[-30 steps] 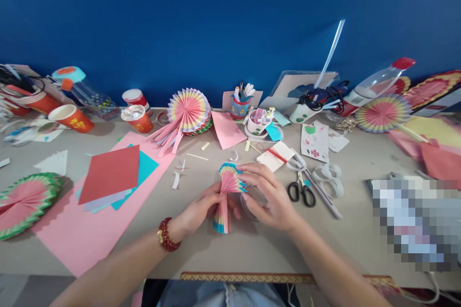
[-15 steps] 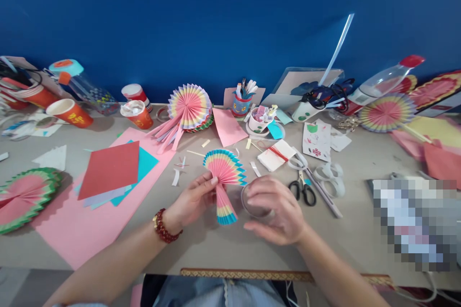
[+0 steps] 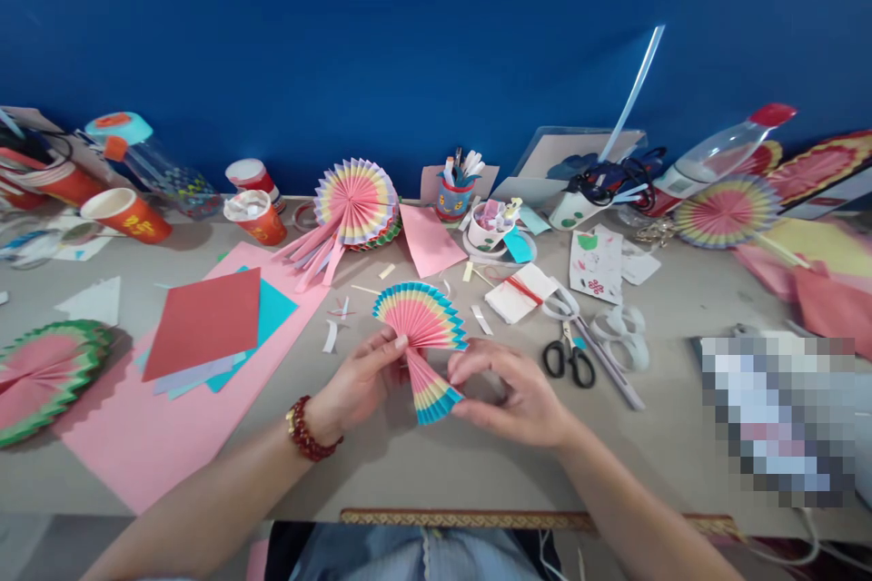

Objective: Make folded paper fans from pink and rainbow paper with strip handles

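A pleated paper fan [image 3: 422, 318], pink in the middle with yellow and blue edges, is held above the table. Its upper part is spread wide, and a narrower wedge hangs below the pinched centre. My left hand [image 3: 368, 381], with a beaded bracelet at the wrist, grips the fan at that centre, thumb in front. On the other side, my right hand [image 3: 510, 390] has its thumb and fingertips at the right edge of the lower wedge, seemingly pinching it. The exact contact is partly hidden by the fingers.
Black-handled scissors [image 3: 569, 359] and clear tape loops [image 3: 621, 336] lie to the right. Left are a red paper sheet [image 3: 208, 322] on pink paper [image 3: 156, 454] and a green-edged fan [image 3: 51, 377]. Finished fans [image 3: 358, 200], cups [image 3: 255, 216] and a bottle [image 3: 722, 150] line the wall.
My right hand has moved left onto the lower wedge, its fingers drawing closer together. The fan's pleats have spread wider. The ring-shaped thing behind my right hand no longer shows clearly.
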Action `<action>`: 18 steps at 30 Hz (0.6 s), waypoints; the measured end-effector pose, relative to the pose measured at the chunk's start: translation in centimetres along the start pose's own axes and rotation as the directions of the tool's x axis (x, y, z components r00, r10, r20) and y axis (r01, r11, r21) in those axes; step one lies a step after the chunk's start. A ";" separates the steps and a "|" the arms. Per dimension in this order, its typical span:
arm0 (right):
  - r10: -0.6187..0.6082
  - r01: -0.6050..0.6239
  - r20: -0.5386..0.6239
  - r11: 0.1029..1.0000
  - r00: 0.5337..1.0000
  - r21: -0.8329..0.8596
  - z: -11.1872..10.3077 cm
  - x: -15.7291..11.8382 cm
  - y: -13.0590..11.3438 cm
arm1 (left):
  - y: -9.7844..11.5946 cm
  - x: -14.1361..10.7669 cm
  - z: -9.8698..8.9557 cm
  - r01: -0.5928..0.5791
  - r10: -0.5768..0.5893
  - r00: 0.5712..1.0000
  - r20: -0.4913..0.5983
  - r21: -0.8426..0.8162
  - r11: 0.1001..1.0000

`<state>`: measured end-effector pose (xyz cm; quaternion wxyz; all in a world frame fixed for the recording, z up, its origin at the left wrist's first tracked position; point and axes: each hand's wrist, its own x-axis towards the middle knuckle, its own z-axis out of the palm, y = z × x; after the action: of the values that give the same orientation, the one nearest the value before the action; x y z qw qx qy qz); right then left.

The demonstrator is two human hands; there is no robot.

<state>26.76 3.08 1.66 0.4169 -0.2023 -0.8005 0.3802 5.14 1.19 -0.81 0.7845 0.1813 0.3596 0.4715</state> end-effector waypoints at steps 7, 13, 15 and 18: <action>-0.169 0.155 -0.128 0.981 0.977 -0.114 0.1 0.3 -0.3 | -0.2 0.1 -0.2 0.014 -0.014 1.000 -0.001 -0.024 1.000; -0.229 0.196 -0.099 0.944 0.968 -0.266 -0.9 0.3 -0.4 | -0.4 0.1 -0.2 0.044 -0.044 0.998 -0.048 -0.006 0.999; -0.230 0.196 -0.082 0.933 0.970 -0.301 -1.3 0.3 -0.4 | -0.5 0.1 -0.1 0.046 -0.046 0.997 -0.059 -0.003 0.999; -0.235 0.203 -0.058 0.920 0.970 -0.335 -1.7 0.3 -0.4 | -0.5 0.1 -0.1 0.048 -0.047 0.997 -0.060 0.005 0.999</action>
<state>28.00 3.79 2.76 0.4559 -0.1959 -0.8486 0.1831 5.42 0.99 -1.24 0.7839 0.1610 0.3887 0.4567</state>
